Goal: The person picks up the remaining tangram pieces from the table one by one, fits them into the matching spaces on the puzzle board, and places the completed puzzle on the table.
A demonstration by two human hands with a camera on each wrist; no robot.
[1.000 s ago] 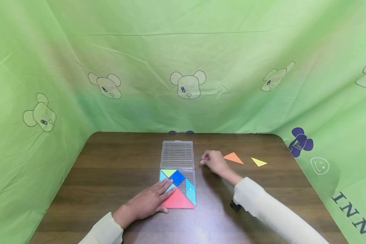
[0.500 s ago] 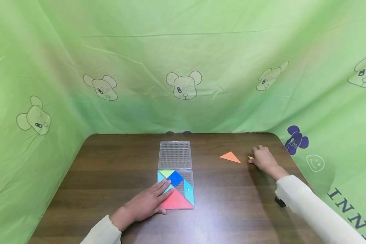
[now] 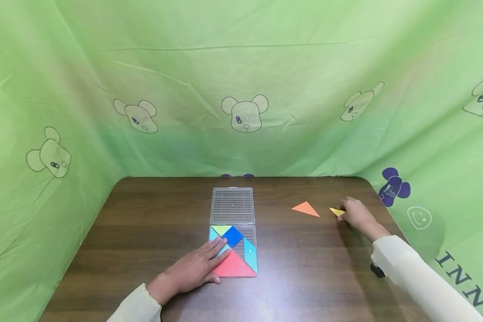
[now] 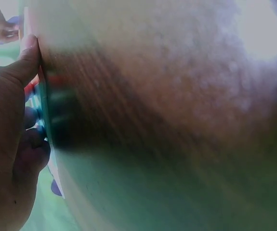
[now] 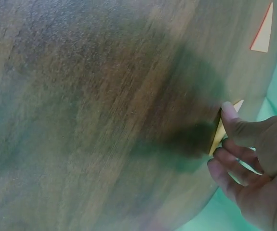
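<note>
A clear hinged tangram case lies unfolded on the table. Its near half holds a red triangle, a blue square, a light-blue parallelogram, a lime triangle and light-blue pieces partly hidden by fingers. My left hand rests on these pieces with its fingers extended, its thumb by the case's near edge. Far to the right, my right hand pinches a yellow triangle; in the right wrist view, thumb and fingers are at the edges of this yellow triangle.
An orange triangle lies between the case and my right hand. The brown wooden table has rounded far corners. Green printed cloth hangs behind it and along both sides.
My right hand has moved right from beside the case, past the orange triangle, to the yellow one, and now pinches it. My left hand stays on the pieces.
</note>
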